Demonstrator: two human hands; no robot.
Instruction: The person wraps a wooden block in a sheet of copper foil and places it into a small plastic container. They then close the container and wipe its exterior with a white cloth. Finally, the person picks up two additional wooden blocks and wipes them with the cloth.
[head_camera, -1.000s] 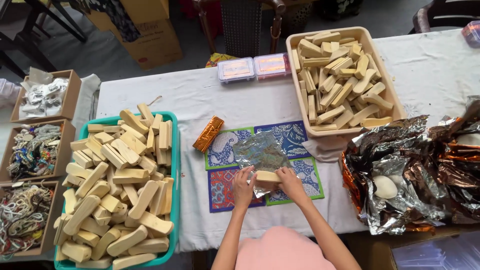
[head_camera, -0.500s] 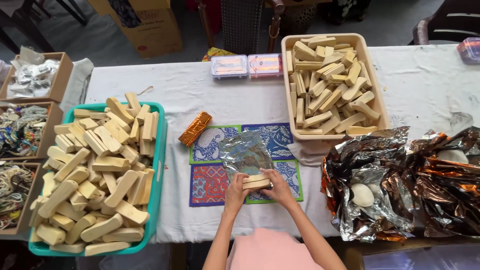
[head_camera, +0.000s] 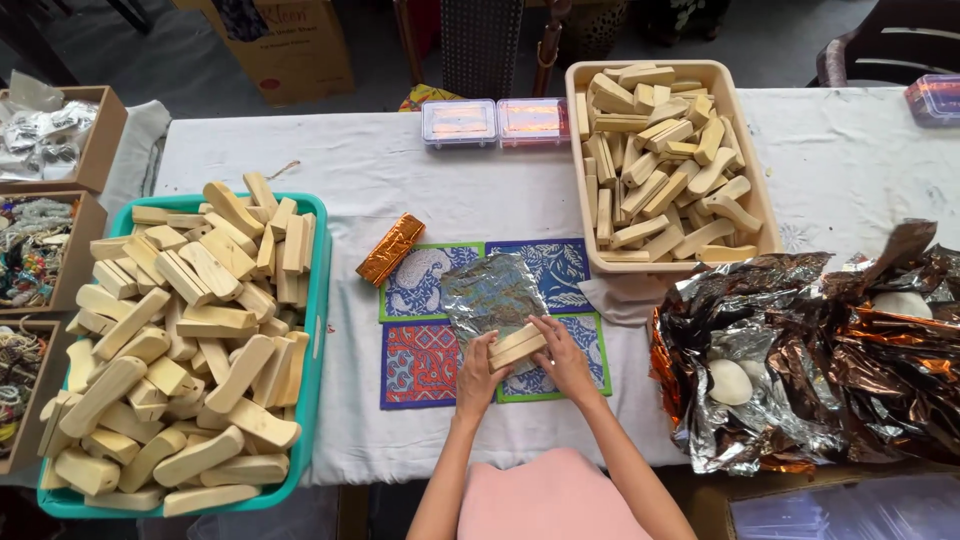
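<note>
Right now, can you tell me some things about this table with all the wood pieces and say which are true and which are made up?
1. Both hands, left hand and right hand, hold one pale wooden block. True.
2. The block sits over a sheet of silver foil on a patterned mat. True.
3. The teal bin on the left has nothing in it. False: it is heaped with wooden pieces.
4. A copper-coloured wrapped piece lies between the teal bin and the mat. True.
5. The beige tray of wooden pieces is on the floor. False: it stands on the white tablecloth.
</note>
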